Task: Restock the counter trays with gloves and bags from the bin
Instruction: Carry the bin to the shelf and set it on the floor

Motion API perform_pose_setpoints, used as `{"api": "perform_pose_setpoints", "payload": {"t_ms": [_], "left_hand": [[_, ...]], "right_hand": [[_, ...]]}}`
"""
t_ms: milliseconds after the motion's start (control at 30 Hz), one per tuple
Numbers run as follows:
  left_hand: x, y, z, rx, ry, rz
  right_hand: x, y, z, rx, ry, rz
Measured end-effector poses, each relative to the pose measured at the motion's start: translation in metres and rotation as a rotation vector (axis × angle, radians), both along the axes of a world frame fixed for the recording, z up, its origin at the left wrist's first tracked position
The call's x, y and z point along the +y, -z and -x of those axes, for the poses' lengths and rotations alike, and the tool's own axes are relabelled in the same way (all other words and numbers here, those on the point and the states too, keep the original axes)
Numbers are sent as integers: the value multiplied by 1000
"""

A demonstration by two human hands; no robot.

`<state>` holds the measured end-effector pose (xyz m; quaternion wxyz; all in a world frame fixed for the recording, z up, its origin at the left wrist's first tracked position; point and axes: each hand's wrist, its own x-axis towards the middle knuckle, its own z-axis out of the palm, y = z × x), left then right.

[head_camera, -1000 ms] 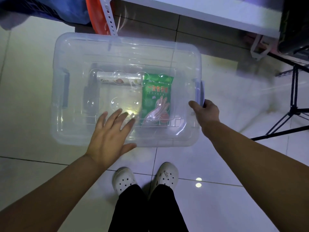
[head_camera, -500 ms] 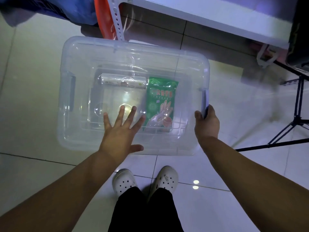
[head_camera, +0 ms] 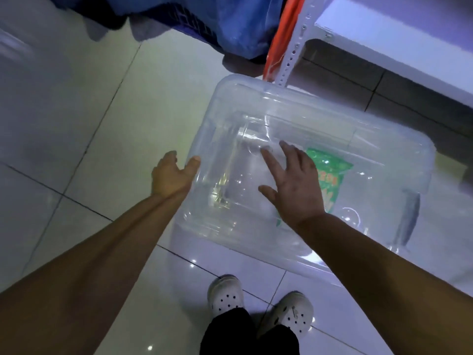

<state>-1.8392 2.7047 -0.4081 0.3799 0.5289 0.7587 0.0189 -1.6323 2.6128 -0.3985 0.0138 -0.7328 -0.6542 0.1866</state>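
A clear plastic bin (head_camera: 332,129) with its clear lid on stands on the tiled floor. Through the lid shows a green glove packet (head_camera: 331,170), partly covered by my right hand (head_camera: 294,188). That hand lies flat on the lid with fingers spread and holds nothing. A pale roll of bags (head_camera: 252,143) is a blur just beyond its fingertips. My left hand (head_camera: 171,178) is at the bin's left end, thumb on the lid rim and fingers curled down over the latch there. The grey latch (head_camera: 409,219) on the right end is free.
A white perforated shelf post (head_camera: 294,47) and shelf board (head_camera: 396,34) stand right behind the bin. An orange object (head_camera: 279,39) and a blue crate under blue cloth (head_camera: 217,24) sit at the back. My white clogs (head_camera: 225,293) are close to the bin's near side.
My left hand left the lid and went to the bin's left end. My right hand let go of the right latch and now rests on the lid. The view swung left.
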Motion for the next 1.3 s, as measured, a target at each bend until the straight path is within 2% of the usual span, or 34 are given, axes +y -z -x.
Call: {"api": "perform_pose_setpoints", "payload": {"t_ms": [67,133,233,300,400,567,667,833,933,1000,1100,1200,1300], "left_hand": [[7,9,8,-219,-84,185],[10,15,14,-383,-99,281],[12,16,13,-516,-190,174],[13,17,8,-463,-144,25],[10,17,3,-172,107,-171],[-3,8,-12,91,178,-368],[-6,5,-20,119,147,-428],[-28,0,-14,79,72,-326],[-68,-6,-4,138,-13,-178],[-92,-10,0,151,-129,-70],[-120,-14,-11,5,-388,30],[-142,-14,-40,-172,-681,208],[-156,-12,-71,-303,-782,326]], "right_hand": [[3,7,3,-60,-46,25],[0,11,2,-88,-64,0],[1,10,4,-147,-86,-60],[3,7,7,-186,-98,-66],[4,6,9,-191,-88,-64],[4,7,7,-199,-88,-47],[5,6,5,-182,-90,-38],[6,-1,-36,-45,-35,-84],[-5,-9,-87,-65,203,-94],[-17,-17,-116,-136,290,-79],[-19,-26,-151,-206,274,-36],[-5,-27,-178,-234,257,60],[2,-21,-194,-233,212,210]]}}
